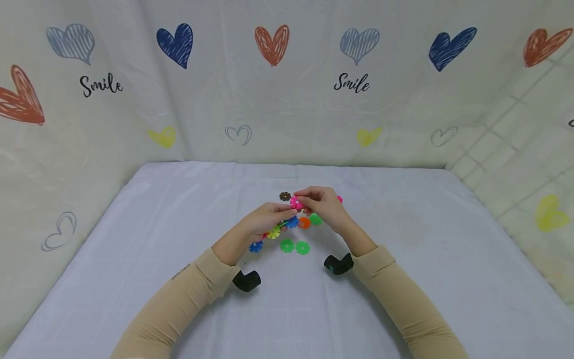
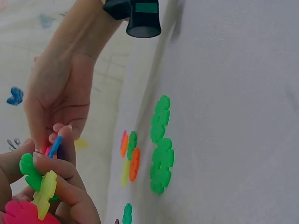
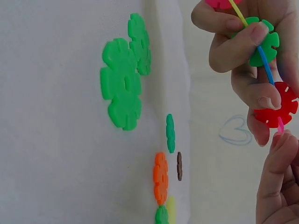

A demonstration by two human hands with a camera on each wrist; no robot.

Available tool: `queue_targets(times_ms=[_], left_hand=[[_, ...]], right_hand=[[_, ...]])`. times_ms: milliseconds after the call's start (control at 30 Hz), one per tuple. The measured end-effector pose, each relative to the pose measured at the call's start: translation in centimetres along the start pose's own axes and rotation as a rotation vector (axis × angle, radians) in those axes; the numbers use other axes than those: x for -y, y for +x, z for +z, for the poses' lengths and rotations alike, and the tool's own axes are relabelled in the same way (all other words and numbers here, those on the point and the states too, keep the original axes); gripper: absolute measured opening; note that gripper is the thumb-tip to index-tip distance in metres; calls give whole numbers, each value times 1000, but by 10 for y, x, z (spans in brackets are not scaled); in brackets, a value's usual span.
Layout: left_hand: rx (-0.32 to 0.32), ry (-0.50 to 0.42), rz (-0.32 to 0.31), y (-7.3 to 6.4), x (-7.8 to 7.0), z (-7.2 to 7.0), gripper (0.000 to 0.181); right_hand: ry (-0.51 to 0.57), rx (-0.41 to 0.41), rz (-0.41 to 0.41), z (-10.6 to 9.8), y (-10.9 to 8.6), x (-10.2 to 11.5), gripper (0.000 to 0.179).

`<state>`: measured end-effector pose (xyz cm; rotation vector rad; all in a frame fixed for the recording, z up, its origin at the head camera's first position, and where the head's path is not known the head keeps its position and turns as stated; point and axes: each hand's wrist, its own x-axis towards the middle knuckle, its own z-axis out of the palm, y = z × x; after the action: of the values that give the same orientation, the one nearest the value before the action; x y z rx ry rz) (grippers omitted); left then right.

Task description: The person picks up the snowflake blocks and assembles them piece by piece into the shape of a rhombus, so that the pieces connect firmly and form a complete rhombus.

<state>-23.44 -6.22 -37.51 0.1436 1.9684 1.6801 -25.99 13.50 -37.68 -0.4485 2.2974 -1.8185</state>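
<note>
My left hand (image 1: 269, 218) grips a chain of slotted, flower-shaped plastic discs. Along it run a yellow disc (image 2: 45, 195), a green disc (image 3: 269, 46), a blue disc (image 3: 265, 65) and a red disc (image 3: 284, 103), with a pink disc (image 2: 23, 213) before the yellow one. Thumb and fingers of my right hand (image 1: 326, 205) pinch another pink disc (image 1: 295, 202). Seen from the right wrist, that disc is edge-on, its rim right at the red disc's edge. The fingers partly hide the chain. Below the left hand shows a blue disc (image 1: 255, 247).
Two green discs (image 1: 295, 247) lie on the white-covered table (image 1: 287, 309) nearer me. Beyond the hands lies a brown disc (image 1: 285, 196); an orange disc (image 1: 304, 223) and a green disc (image 1: 316, 219) lie between the hands. Dark wrist cameras (image 1: 339, 264) hang under both forearms. A heart-printed cloth (image 1: 287, 99) stands behind.
</note>
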Motion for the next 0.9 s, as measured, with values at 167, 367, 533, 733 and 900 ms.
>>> queue_targets(times_ms=[167, 367, 533, 733, 900], left_hand=[[-22, 22, 2, 0, -2, 0, 46], [-5, 7, 21, 1, 3, 2, 44], [23, -6, 17, 2, 6, 1, 47], [98, -27, 7, 1, 5, 0, 49], [110, -99, -11, 2, 6, 1, 49]], right_hand=[[12, -10, -1, 1, 0, 2, 24], [-8, 20, 2, -1, 0, 1, 24], [-43, 64, 14, -5, 1, -1, 25], [-87, 83, 27, -11, 1, -1, 31], [-144, 78, 7, -17, 0, -1, 35]])
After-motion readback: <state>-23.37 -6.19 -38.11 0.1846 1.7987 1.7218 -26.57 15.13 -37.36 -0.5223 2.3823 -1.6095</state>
